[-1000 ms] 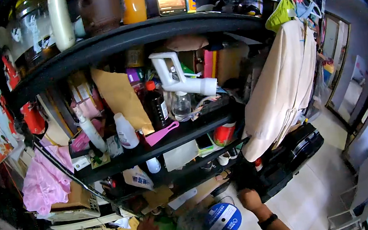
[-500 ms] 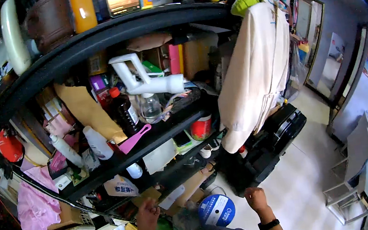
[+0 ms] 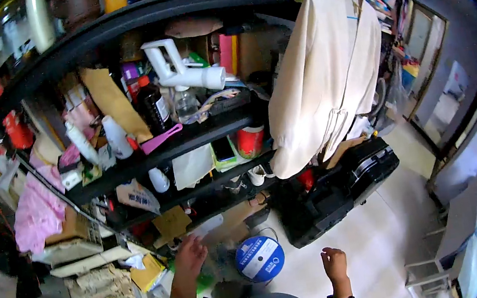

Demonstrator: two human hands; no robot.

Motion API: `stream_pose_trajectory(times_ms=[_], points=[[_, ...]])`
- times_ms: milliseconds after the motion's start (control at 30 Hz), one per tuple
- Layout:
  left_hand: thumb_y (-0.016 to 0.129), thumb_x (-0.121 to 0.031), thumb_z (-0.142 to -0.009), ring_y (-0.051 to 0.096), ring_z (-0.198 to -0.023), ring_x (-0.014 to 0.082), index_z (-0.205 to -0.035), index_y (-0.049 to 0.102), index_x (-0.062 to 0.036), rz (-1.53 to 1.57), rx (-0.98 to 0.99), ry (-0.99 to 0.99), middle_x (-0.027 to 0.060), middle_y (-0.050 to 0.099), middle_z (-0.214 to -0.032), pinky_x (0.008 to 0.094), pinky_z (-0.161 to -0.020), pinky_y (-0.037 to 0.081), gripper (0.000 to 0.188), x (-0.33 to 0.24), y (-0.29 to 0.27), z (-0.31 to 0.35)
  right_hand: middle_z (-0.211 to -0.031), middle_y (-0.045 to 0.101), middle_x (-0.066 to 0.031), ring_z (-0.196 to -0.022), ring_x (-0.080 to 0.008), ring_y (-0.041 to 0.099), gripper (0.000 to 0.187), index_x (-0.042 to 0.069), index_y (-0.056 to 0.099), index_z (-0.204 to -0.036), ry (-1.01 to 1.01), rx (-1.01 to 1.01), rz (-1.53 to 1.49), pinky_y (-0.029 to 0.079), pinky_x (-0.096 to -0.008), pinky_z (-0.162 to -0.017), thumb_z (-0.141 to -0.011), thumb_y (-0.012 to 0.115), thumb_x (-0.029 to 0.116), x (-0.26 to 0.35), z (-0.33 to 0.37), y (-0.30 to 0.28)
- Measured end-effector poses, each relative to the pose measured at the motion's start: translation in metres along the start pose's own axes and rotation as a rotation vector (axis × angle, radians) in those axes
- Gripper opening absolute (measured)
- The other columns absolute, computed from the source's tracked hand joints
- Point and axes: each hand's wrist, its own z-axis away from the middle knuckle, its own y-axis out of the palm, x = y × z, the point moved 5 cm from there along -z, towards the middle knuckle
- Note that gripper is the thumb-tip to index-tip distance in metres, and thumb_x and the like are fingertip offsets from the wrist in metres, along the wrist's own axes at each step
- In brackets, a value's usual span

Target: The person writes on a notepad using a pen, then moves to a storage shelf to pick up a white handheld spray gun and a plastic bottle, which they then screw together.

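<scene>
My left hand (image 3: 189,258) is raised at the lower middle, in front of the lowest shelf, with loosely bent fingers somewhat apart and nothing in them. Just right of it, a blue round spool (image 3: 260,259) with a white label band lies low down near my body. My right hand (image 3: 335,263) hangs over the pale floor, its fingers curled in, and no object shows in it. Both wrists wear dark bands. A brown cardboard piece (image 3: 171,222) lies beyond the left hand. Nearest to my right hand is an open black case (image 3: 321,213) on the floor.
A black shelf (image 3: 189,147) carries bottles, a white pipe-like piece (image 3: 192,77), a pink-handled tool (image 3: 162,139) and a red can (image 3: 250,141). A cream jacket (image 3: 326,76) hangs at its right. Crumpled paper (image 3: 109,289) lies lower left; a pale table (image 3: 461,233) stands right.
The view has shifted, so the shelf sits a little higher in it. My left hand's fingers look less tightly curled. The right hand is lower in the picture.
</scene>
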Motion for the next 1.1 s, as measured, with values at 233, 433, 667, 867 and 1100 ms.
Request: stream_pose_trajectory(times_ms=[233, 433, 667, 867, 1100], points=[[0.058, -0.009, -0.083, 0.053, -0.062, 0.0122, -0.095, 0.056, -0.0091, -0.008, -0.053, 0.105, 0.0035, 0.060, -0.085, 0.0319, -0.071, 0.049, 0.012, 0.053, 0.019, 0.074, -0.079, 0.064, -0.0162, -0.074, -0.0327, 0.061, 0.013, 0.001, 0.065, -0.082, -0.142, -0.032, -0.058, 0.048, -0.0391, -0.070, -0.074, 0.060, 0.010, -0.049, 0.017, -0.034], [0.049, 0.009, -0.073, 0.047, -0.059, 0.0105, -0.101, 0.052, -0.0090, -0.148, -0.191, 0.289, 0.0049, 0.056, -0.098, 0.0406, -0.084, 0.044, 0.034, 0.071, 0.025, 0.139, -0.075, 0.064, -0.0153, -0.068, -0.0314, 0.060, 0.014, 0.001, 0.065, -0.084, -0.124, 0.070, 0.002, 0.048, -0.0386, -0.066, -0.074, 0.062, 0.010, -0.099, 0.031, -0.040], [0.048, 0.010, -0.072, 0.052, -0.075, 0.0128, -0.110, 0.049, -0.0080, -0.183, -0.233, 0.391, 0.0056, 0.049, -0.113, 0.0491, -0.090, 0.043, 0.042, 0.090, 0.008, 0.193, -0.078, 0.064, -0.0168, -0.070, -0.0316, 0.060, 0.013, 0.001, 0.065, -0.084, -0.196, 0.076, -0.079, 0.048, -0.0381, -0.066, -0.075, 0.061, 0.010, -0.100, 0.030, -0.040], [0.054, -0.005, -0.080, 0.039, -0.118, 0.0278, -0.128, 0.035, -0.0089, -0.267, -0.334, 0.318, 0.0086, 0.036, -0.129, 0.0562, -0.092, 0.037, 0.052, 0.095, 0.001, 0.202, -0.081, 0.064, -0.0181, -0.074, -0.0321, 0.060, 0.015, 0.000, 0.064, -0.085, -0.143, 0.170, -0.064, 0.048, -0.0387, -0.068, -0.075, 0.061, 0.010, -0.097, 0.038, -0.030], [0.055, -0.019, -0.085, 0.034, -0.123, 0.0284, -0.128, 0.037, -0.0082, -0.199, -0.232, 0.240, 0.0112, 0.037, -0.133, 0.0506, -0.099, 0.030, 0.047, 0.085, -0.011, 0.171, -0.076, 0.063, -0.0172, -0.069, -0.0308, 0.061, 0.017, 0.002, 0.064, -0.088, -0.133, 0.136, -0.039, 0.049, -0.0374, -0.064, -0.074, 0.063, 0.010, -0.091, 0.043, -0.041]])
